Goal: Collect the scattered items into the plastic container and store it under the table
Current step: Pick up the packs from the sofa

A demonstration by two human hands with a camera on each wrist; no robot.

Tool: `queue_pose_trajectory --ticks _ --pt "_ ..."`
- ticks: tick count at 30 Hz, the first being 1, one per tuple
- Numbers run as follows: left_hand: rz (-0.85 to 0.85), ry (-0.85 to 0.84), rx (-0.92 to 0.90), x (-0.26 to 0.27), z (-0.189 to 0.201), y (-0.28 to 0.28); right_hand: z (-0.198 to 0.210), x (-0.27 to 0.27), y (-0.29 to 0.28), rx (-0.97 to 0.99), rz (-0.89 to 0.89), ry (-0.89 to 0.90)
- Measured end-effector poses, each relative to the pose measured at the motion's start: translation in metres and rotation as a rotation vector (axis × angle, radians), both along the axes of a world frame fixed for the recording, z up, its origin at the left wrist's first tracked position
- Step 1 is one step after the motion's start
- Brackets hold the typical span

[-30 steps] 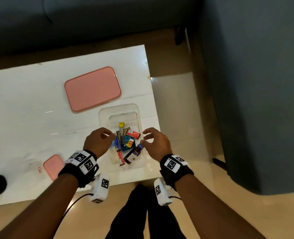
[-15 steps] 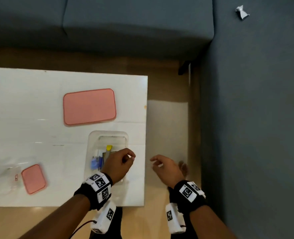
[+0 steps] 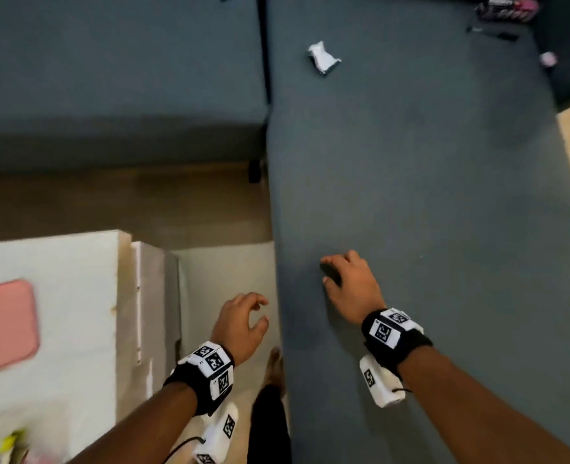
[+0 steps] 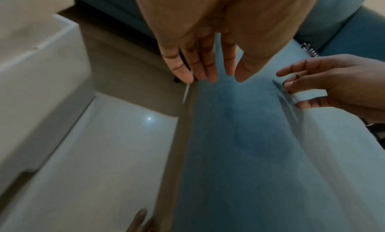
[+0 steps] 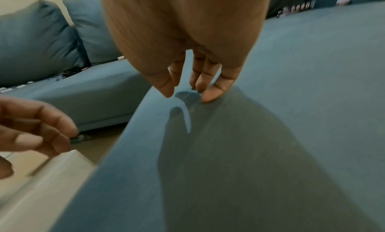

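A long blue-grey sofa (image 3: 427, 195) runs away along the right, meeting a second section (image 3: 116, 78) across the far side. A crumpled white wrapper (image 3: 323, 57) lies on the seat, with dark and pink clutter (image 3: 506, 10) at the far end. Back cushions (image 5: 37, 42) lean against the wall above the beige floor (image 3: 223, 272).

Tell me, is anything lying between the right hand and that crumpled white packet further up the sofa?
Nothing visible does. The right hand rests its fingertips on the sofa seat, and only bare blue fabric shows between it and the white packet. The left hand hangs beside the seat, out of that path.
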State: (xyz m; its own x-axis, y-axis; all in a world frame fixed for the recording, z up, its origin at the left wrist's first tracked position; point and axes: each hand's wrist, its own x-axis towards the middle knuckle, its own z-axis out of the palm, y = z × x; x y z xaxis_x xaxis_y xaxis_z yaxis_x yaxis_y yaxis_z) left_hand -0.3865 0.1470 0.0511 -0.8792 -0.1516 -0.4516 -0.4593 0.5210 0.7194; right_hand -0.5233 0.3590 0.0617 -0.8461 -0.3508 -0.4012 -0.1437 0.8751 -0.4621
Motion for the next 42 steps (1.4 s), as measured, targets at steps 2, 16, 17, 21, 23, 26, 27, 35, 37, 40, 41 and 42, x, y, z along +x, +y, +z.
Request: queue_pose_trajectory --ticks 2,16,17,21,23,26,27,35,37,40,41,42 --pt "-0.063 0.073 -0.092 -0.053 -0.005 0.018 0.001 -0.046 0.023 0.017 -0.043 0.079" --pt "-0.458 0.054 -0.435 -0.359 0.009 -0.004 -0.011 -0.188 0.021 0.017 -0.354 -0.015" --pt "-0.459 0.073 -0.443 -0.376 0.01 -0.012 -0.012 -0.203 0.017 0.011 -0.344 -0.005" --pt "-0.425 0.218 -0.517 -0.45 0.012 -0.043 -0.012 -0.278 0.005 0.03 -0.314 0.072" --pt "-0.45 0.269 -0.608 -0.49 0.011 -0.061 -0.012 -0.325 -0.001 0.103 -0.279 0.093" --pt "-0.608 0.295 -0.696 -0.544 0.017 -0.074 -0.004 -0.4 -0.001 0.252 -0.28 0.049" --pt "-0.675 0.275 -0.71 -0.563 0.018 -0.077 -0.002 -0.426 0.0 0.297 -0.295 0.027" --pt "-1.054 0.159 -0.754 -0.63 0.011 -0.066 -0.009 -0.489 -0.007 0.297 -0.48 -0.143" --pt "-1.059 0.187 -0.742 -0.641 0.01 -0.058 -0.013 -0.49 -0.004 0.308 -0.47 -0.14" --pt "-1.017 0.16 -0.672 -0.663 0.006 -0.041 -0.013 -0.497 0.0 0.335 -0.42 -0.182" --pt "-0.999 0.164 -0.649 -0.674 0.005 -0.033 -0.012 -0.5 0.001 0.349 -0.401 -0.191" --pt "-0.975 0.179 -0.624 -0.688 0.003 -0.022 -0.011 -0.504 0.005 0.362 -0.373 -0.19"
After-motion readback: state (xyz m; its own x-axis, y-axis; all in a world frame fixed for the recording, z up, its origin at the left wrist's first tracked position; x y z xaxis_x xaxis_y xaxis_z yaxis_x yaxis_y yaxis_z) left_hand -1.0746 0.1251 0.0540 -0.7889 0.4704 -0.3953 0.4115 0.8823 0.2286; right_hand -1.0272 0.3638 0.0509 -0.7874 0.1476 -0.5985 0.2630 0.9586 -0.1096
